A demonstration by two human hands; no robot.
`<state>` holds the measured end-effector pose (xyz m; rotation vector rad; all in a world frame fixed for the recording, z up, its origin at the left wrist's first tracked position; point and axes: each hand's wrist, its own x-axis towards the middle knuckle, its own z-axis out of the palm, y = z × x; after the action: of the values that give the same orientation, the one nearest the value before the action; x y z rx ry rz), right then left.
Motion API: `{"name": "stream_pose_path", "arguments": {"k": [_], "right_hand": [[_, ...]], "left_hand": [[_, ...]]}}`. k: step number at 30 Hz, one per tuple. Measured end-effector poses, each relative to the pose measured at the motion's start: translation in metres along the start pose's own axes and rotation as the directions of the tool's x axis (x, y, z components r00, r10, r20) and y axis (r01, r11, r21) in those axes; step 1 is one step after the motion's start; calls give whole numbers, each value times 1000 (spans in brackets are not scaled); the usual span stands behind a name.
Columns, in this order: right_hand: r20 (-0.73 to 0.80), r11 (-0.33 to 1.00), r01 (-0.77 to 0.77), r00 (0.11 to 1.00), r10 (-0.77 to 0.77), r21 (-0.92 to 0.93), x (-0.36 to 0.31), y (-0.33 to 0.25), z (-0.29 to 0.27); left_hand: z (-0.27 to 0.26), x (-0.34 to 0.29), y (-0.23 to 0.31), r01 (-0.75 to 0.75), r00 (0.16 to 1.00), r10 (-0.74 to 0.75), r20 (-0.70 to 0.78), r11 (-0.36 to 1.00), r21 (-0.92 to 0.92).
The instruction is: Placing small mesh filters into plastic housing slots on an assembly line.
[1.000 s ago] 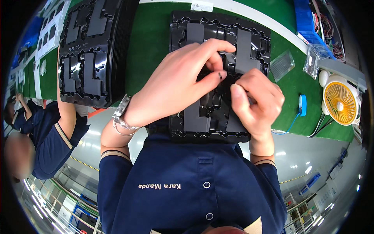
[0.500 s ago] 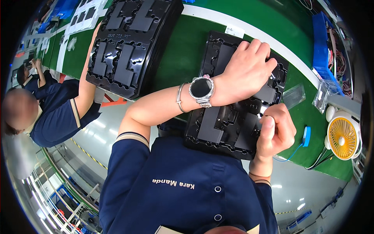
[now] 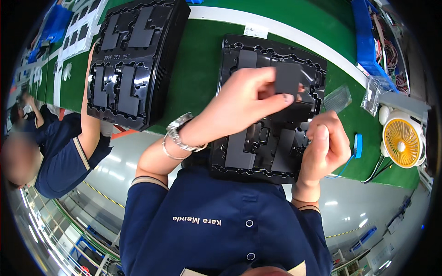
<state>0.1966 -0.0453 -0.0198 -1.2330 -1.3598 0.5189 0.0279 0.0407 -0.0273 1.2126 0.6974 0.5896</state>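
My left hand (image 3: pixel 251 99) is closed on a flat dark grey L-shaped piece (image 3: pixel 288 79), raised over the upper right part of a black molded tray (image 3: pixel 258 43). Its thumb lies across the near end of the piece, and other fingertips show past the right edge. In the tray rest similar pieces, one at the lower left (image 3: pixel 239 154) and one at the lower right (image 3: pixel 284 149). Beside the tray's right edge, my right hand (image 3: pixel 328 145) is curled with the thumb up; whatever its fingers hold, if anything, is hidden.
To the left stands a stack of black trays (image 3: pixel 161 69) with grey pieces in the top one, and a co-worker's arm (image 3: pixel 90 119) beside it. On the green table's right lie a clear plastic bag (image 3: pixel 337 98), a blue device (image 3: pixel 358 146) and a yellow fan (image 3: pixel 401 142).
My left hand has turned over, thumb side now in sight, and has lifted a grey piece above the tray. My right hand stays curled at the tray's edge. The view has shifted slightly.
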Motion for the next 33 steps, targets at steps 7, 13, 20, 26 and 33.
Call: {"name": "stream_pose_path", "arguments": {"k": [7,13,20,26,33], "right_hand": [[248,958,-273,926,286,-87,11,-4,12],[328,939,-333,880,343,-88,10,-7,19],[343,951,-290,888,308,-104,11,-5,19],[314,959,-259,906,283,-117,9,-5,20],[307,968,-217,920,246,-124,8,-2,21]], "left_hand": [[-13,-36,2,92,989,-105,-104,988,-125],[-5,-43,-4,40,988,-57,-141,992,-117],[1,-45,-2,15,986,-23,-164,999,-45],[3,-46,-1,11,985,3,-171,997,76],[3,-46,4,6,983,13,-180,994,109]]}}
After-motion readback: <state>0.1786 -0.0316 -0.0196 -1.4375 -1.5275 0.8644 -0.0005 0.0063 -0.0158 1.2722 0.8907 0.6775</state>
